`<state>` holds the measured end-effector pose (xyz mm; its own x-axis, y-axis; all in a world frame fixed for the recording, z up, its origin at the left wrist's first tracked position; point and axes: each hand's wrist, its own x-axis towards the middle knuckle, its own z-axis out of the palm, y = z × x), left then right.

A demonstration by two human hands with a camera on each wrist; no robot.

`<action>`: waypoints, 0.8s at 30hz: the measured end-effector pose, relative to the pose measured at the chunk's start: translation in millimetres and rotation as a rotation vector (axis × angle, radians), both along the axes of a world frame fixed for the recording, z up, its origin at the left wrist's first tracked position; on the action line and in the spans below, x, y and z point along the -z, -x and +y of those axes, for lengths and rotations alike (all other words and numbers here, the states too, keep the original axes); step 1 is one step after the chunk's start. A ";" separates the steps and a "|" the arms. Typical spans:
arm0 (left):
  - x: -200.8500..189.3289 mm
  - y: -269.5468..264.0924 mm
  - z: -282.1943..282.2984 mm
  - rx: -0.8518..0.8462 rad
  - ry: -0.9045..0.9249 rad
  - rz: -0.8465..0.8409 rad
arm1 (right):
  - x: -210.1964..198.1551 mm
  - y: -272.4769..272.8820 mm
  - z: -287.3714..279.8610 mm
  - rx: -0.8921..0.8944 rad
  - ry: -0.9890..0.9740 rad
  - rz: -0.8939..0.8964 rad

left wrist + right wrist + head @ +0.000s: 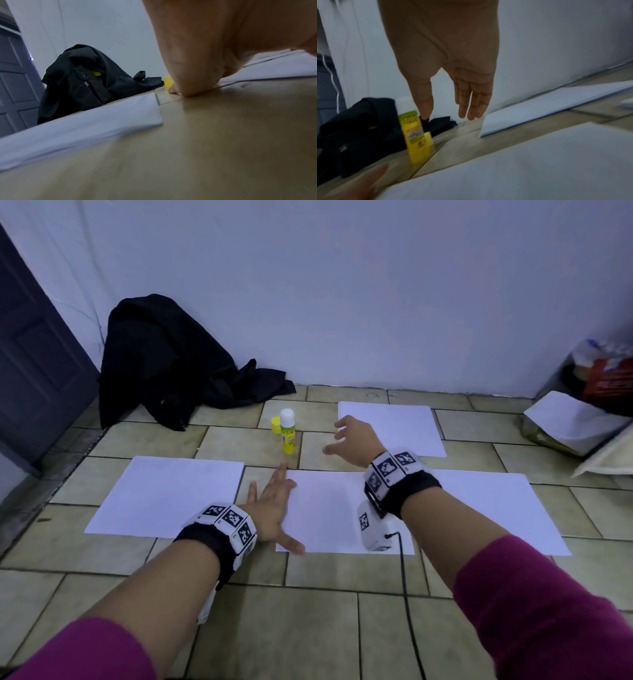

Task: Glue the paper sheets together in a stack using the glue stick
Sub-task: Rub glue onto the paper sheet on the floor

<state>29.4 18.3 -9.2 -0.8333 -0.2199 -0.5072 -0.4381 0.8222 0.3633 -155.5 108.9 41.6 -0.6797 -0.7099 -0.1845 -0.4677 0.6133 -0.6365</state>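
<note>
From above, four paper sheets (342, 508) lie apart on the tiled floor (308, 628), none stacked yet. The left hand (274, 508) presses flat on the middle sheet; the right hand (352, 440), grip released, reaches toward the uncapped glue stick (287, 436). The left wrist view shows fingers (192, 86) touching the floor. The right wrist view shows the stick upright, yellow-green, cap (429, 139) beside it.

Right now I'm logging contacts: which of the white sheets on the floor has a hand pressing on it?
The middle near sheet: the left hand lies flat on its left edge. The other sheets lie untouched; the right hand hovers open, off the paper.
</note>
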 end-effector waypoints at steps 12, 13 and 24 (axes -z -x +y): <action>4.3 4.1 0.6 -0.025 0.006 -0.027 | 15.4 45.6 169.6 0.072 -0.796 0.141; 4.8 3.9 0.8 -0.017 0.012 -0.023 | 19.5 43.9 176.6 0.079 -0.778 0.120; 6.0 4.9 0.9 0.001 0.020 -0.028 | 34.6 41.4 198.2 0.051 -0.617 0.105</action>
